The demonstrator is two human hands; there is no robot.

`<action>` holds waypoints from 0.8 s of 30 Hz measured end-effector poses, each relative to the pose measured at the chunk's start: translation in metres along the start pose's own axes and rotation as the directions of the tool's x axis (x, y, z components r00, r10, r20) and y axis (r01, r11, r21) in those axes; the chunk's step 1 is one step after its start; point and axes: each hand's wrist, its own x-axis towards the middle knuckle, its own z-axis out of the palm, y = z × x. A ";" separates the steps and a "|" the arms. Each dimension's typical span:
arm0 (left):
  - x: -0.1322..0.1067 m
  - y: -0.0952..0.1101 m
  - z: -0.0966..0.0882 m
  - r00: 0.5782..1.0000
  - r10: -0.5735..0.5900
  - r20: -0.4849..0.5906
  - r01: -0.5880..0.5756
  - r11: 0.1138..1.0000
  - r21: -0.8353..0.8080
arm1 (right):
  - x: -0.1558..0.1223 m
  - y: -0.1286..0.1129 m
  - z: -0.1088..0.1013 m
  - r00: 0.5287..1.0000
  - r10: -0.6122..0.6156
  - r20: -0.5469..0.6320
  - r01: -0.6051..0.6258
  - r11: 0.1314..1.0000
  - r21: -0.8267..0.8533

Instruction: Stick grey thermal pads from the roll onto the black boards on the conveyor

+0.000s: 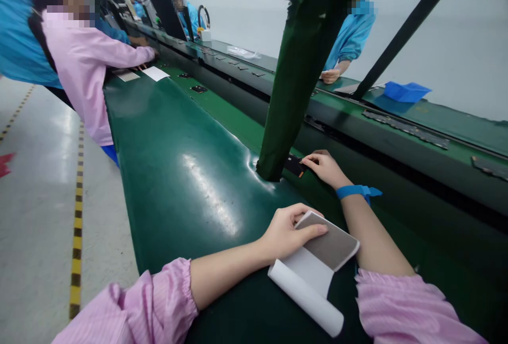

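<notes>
My left hand point(291, 233) is closed on a grey rectangular sheet point(333, 242), thumb on top and fingers underneath. From the sheet hangs a white paper backing point(307, 296), its lower end curled into a roll over the green mat. Farther out, my right hand point(327, 168) pinches the edge of a small black circuit board point(294, 165) with an orange tab, beside the foot of a green-wrapped post. A blue wrist strap point(357, 191) circles my right wrist. The post hides part of the board.
The green-wrapped post point(296, 69) rises from the bench point(170, 148). Several dark boards point(198, 89) lie along the green belt strip. A co-worker in pink point(85, 58) leans at the left by white sheets point(156, 73). Across the line are another co-worker's hand point(331, 75) and a blue tray point(405, 91).
</notes>
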 end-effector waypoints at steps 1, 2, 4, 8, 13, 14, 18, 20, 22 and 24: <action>0.000 0.000 0.000 1.000 0.001 0.000 -0.001 1.000 0.000 | -0.001 0.001 -0.001 1.000 0.004 0.010 -0.003 1.000 -0.013; 0.000 0.000 0.000 1.000 0.002 0.000 -0.002 1.000 0.004 | -0.002 0.002 -0.001 1.000 0.008 0.020 -0.007 1.000 -0.025; 0.000 -0.001 -0.001 1.000 0.006 -0.001 -0.006 1.000 0.015 | -0.005 0.003 -0.003 0.999 0.018 0.035 -0.016 0.999 -0.051; 0.001 -0.004 -0.001 1.000 0.016 -0.001 -0.016 1.000 0.013 | -0.012 0.004 -0.007 0.998 0.052 0.029 -0.049 0.994 -0.102; 0.001 -0.002 -0.001 0.999 0.051 0.005 -0.052 0.998 0.030 | -0.021 0.006 -0.007 0.997 0.075 0.007 -0.073 0.989 -0.131; 0.001 -0.002 -0.001 0.998 0.055 0.007 -0.056 0.998 0.036 | -0.023 0.007 -0.006 0.997 0.077 0.001 -0.076 0.988 -0.131; 0.001 -0.002 -0.002 0.999 0.041 0.011 -0.041 0.999 0.027 | -0.029 0.008 -0.010 0.991 0.126 -0.053 -0.132 0.982 -0.132; 0.002 -0.002 -0.003 1.000 0.025 0.008 -0.025 1.000 0.013 | -0.035 0.006 -0.017 0.982 0.171 -0.074 -0.180 0.974 -0.136; 0.002 -0.003 -0.003 1.000 0.016 -0.007 -0.016 1.000 0.002 | -0.043 0.002 -0.024 0.975 0.213 -0.066 -0.220 0.965 -0.143; 0.002 -0.002 -0.003 1.000 0.015 -0.026 -0.015 1.000 -0.012 | -0.052 -0.004 -0.028 0.967 0.252 -0.042 -0.255 0.954 -0.157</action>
